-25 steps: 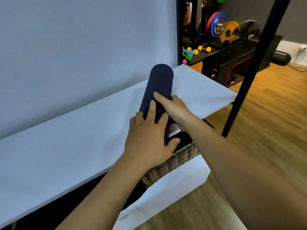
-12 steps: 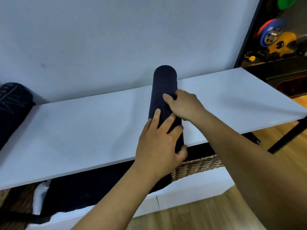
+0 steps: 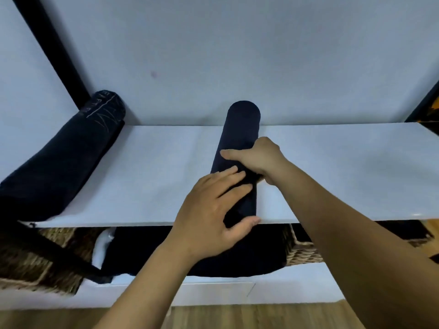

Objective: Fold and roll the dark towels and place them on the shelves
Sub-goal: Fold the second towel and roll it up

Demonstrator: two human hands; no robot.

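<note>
A rolled dark towel (image 3: pixel 240 136) lies on the white shelf (image 3: pixel 147 184), its far end against the wall and its near end at the shelf's front edge. My right hand (image 3: pixel 259 157) reaches over the middle of the roll from the right, fingers curled round it. At the near end, my left hand (image 3: pixel 213 214) lies on the roll with fingers fairly straight on top and the thumb against its end face. A second rolled dark towel (image 3: pixel 71 157) lies at the shelf's left end.
A black frame post (image 3: pixel 52 51) slants up at the left, in front of the pale wall. Below the shelf sit wicker baskets (image 3: pixel 304 252) and a heap of dark cloth (image 3: pixel 147 252) on a lower white shelf. Wooden floor shows at the bottom.
The view has swung left, bringing the second roll and the left post into sight. Both hands stay on the roll, which now lies fully on the shelf with its far end at the wall.
</note>
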